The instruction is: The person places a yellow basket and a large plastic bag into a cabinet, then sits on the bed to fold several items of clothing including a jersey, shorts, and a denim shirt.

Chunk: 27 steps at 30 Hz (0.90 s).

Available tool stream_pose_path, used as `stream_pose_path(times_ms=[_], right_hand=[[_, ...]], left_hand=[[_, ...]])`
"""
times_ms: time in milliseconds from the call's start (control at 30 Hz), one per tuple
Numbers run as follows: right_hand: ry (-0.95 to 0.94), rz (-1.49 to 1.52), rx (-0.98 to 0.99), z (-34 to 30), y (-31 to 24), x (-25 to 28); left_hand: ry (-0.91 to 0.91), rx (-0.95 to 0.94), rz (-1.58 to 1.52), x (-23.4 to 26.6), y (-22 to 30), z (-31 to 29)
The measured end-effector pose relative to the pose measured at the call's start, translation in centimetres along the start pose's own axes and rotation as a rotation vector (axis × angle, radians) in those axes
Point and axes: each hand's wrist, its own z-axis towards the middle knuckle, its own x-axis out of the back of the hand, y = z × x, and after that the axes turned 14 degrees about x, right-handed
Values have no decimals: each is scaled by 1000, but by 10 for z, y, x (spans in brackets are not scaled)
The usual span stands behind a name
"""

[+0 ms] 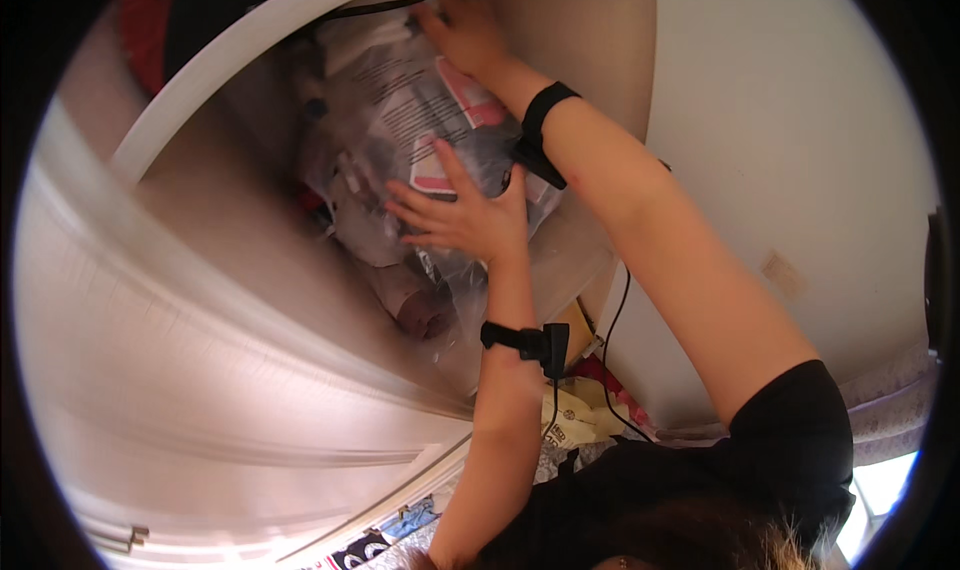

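A clear plastic bag (385, 120) with printed lettering and pink-and-white patches lies deep inside a pale cabinet; soft, crumpled things show dimly through it. My left hand (465, 215) rests flat on its near side, fingers spread and holding nothing. Farther in, at the bag's upper right edge, my right hand (465, 35) reaches over it with fingers apart, though its fingertips are partly in shadow. Each wrist wears a black strap with a small device, and a thin cable trails from them.
A curved white rail (235, 65) crosses the upper left, with dark and red cloth (150, 30) beyond it. The pale cabinet door (250, 390) fills the lower left. A smooth pale panel (770, 150) stands at right. A yellow printed bag (580, 415) lies below my arms.
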Motion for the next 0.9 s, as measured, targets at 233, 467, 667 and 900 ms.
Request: stream_pose_path(times_ms=[233,467,667,900], right_hand=[[144,-217,132,-152,-2,53],[-3,-33,-87,-292,-41,131],[-16,-35,-232,-363,-51,148],[-163,98,-281,-521,-105,173]], left_hand=[[-86,-131,-34,40,-71,-97],[-271,-234,26,77,-69,-152],[-393,-264,44,84,-58,-158],[-510,-303,-14,109,-83,-197]])
